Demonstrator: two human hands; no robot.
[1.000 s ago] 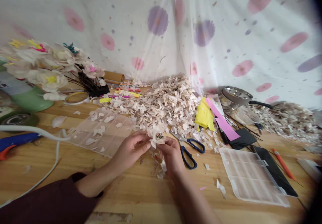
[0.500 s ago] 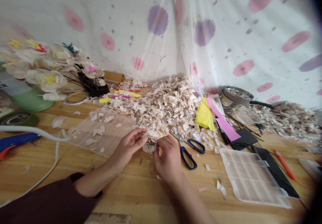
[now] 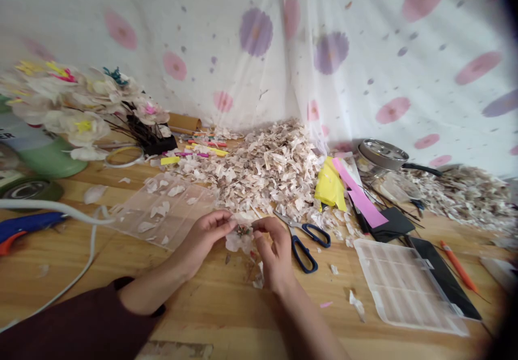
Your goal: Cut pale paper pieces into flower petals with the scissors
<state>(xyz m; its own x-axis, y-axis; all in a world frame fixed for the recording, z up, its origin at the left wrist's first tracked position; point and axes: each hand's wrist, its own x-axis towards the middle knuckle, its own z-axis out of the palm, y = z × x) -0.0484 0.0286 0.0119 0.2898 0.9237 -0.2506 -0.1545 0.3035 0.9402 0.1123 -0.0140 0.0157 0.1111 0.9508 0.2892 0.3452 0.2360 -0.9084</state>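
Between my hands is a small handmade flower (image 3: 239, 241) of whitish, see-through petals, with a dark, speckled centre. My left hand (image 3: 204, 238) pinches its upper left petals between thumb and fingers. On the other side my right hand (image 3: 272, 249) is curled, with thumb and forefinger at the flower's right edge. A pale loose petal (image 3: 259, 278) shows beside the right palm. Just right of that hand lie scissors (image 3: 304, 245) with dark blue handles. Behind the flower spreads a heap of pale petals (image 3: 271, 165).
Finished-looking white flowers (image 3: 83, 125) stand at the left, above a blue glue gun (image 3: 32, 226) and its white cable (image 3: 91, 257). A clear divided case (image 3: 408, 284) lies at right, near an orange pen-like tool (image 3: 459, 267). A metal pan (image 3: 382, 154) sits farther back.
The flower has turned from a cupped shape to a more spread one, its petals hanging lower. My right hand has loosened slightly, its fingers rolling outward. My left hand stays nearly in place.
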